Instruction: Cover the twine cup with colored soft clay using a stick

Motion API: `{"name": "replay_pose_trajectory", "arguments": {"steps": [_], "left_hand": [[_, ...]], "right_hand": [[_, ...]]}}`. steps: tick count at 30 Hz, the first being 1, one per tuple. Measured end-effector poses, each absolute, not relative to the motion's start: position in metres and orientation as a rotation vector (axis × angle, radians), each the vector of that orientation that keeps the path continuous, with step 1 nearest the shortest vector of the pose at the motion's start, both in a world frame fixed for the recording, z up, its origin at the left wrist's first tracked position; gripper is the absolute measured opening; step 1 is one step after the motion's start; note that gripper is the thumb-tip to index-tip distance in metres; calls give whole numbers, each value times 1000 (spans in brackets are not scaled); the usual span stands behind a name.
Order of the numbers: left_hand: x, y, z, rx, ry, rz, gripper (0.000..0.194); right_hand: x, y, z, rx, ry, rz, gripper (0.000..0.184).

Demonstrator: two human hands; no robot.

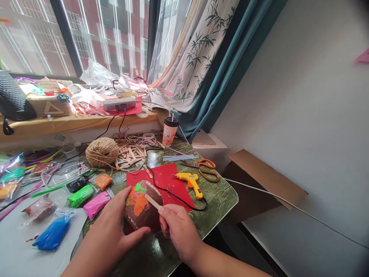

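Observation:
A rounded brown clay-covered object [148, 220] has orange, green and pink clay patches on its face and a pale, bumpy cord-like edging. My left hand [113, 223] grips its left side, with the thumb along the front and the other fingers partly hidden behind it. In my right hand [177, 227] a wooden craft stick [152, 201] is pinched between thumb and fingers. The stick's rounded tip lies against or just over the orange patch; I cannot tell which. Beneath and behind the object is a red sheet [170, 172].
On the sheet lies a yellow glue gun [190, 181], its black cord looping around. Orange-handled scissors [206, 168] are to the right. A twine ball [102, 152], craft sticks [131, 154] and a lidded cup [170, 132] stand behind. Bagged clay packs, including a blue one [53, 232], lie left.

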State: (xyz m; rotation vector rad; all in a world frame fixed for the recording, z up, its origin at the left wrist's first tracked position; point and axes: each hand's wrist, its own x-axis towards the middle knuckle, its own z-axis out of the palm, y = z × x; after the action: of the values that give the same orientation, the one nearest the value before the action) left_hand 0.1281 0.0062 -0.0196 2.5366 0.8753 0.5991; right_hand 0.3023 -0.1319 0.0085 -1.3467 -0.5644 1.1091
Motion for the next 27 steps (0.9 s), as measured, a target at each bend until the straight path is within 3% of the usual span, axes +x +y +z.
{"name": "replay_pose_trajectory", "arguments": {"steps": [27], "left_hand": [[129, 6, -16, 2601, 839, 640, 90]], "right_hand": [[319, -126, 22, -1319, -473, 1232, 47]]}}
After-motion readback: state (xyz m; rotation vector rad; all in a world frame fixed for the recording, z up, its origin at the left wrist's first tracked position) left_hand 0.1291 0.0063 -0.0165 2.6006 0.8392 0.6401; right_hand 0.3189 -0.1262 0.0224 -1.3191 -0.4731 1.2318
